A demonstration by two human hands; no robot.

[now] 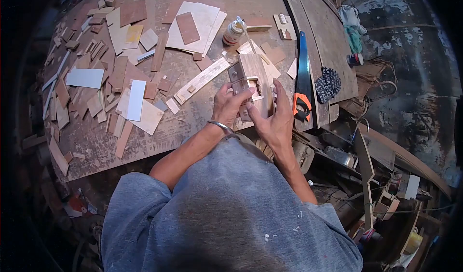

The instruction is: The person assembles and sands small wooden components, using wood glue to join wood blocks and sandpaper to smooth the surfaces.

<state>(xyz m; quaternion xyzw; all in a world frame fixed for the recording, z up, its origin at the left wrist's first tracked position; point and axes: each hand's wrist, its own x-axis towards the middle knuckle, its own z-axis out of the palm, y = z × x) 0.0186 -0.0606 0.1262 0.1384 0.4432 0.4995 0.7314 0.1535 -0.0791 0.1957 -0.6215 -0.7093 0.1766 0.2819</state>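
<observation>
Both hands meet on a small oblong box of pale wood [254, 74], which sits just left of the black-bladed hand saw with the orange-and-black handle [303, 81]. The box's long axis runs away from the person, nearly parallel to the saw's blade, with the far end leaning slightly left of it. Its side of dark little drawer fronts faces left, away from the saw, and a square opening shows in its upper face.

The left hand [230, 104], with a silver bangle [221, 126] on its wrist, is curled onto the box's near left corner, fingers bent against the drawer side. The right hand [271, 120] lies between box and saw handle, its fingers straight and held together along the box's right flank, thumb crossing to the near end, so the box is clasped between the two.

Beyond the box, left of the saw's tip, stands a white glue bottle with a brown band [234, 32]. A long pale wooden strip [202, 79] lies slantwise further left of the saw, among flat offcuts scattered over the worn round wooden bench [193, 127]. Just right of the saw lies a dark patterned cloth [328, 84].
</observation>
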